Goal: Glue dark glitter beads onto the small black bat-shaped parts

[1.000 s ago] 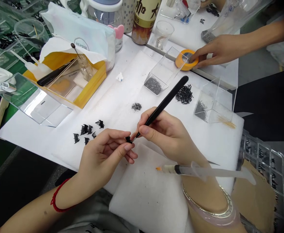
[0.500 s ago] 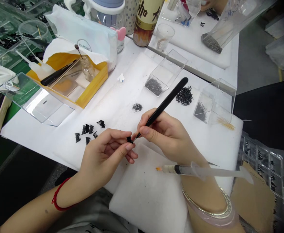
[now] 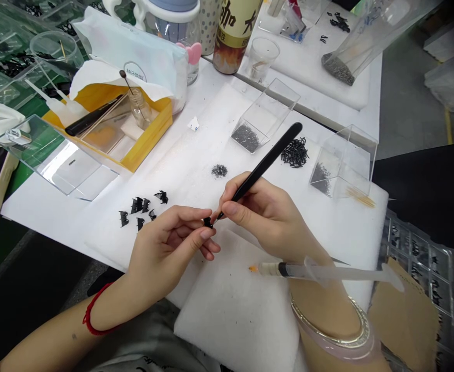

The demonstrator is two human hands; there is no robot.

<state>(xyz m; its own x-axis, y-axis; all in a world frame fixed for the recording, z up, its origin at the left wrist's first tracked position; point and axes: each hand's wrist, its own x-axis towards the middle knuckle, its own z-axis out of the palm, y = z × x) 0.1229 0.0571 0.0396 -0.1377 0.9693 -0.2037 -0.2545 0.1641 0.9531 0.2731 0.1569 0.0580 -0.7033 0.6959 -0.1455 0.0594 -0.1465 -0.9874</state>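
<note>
My left hand (image 3: 172, 243) pinches a small black piece (image 3: 207, 222) between thumb and fingers, over the white foam pad (image 3: 238, 310). In my right hand (image 3: 261, 212) are black tweezers (image 3: 267, 163), held like a pen, their tip touching or very near the black piece. Several similar black pieces (image 3: 137, 205) lie left of my left hand. Beyond the hands sit a small pile of dark grains (image 3: 219, 171) and a heap of black strips (image 3: 295, 153). A syringe (image 3: 319, 272) with an orange tip lies across my right forearm in view.
Clear boxes with dark grains (image 3: 246, 137) (image 3: 322, 178) stand behind the hands. At the left are a yellow box (image 3: 153, 139) and a clear lid (image 3: 72, 170). Behind stand a bottle (image 3: 230, 41) and a plastic cup (image 3: 263, 57). Compartment trays (image 3: 420, 243) sit at the right.
Both hands stay almost still, with the tweezers shifted very slightly. Another person's hand at the top right has gone from view.
</note>
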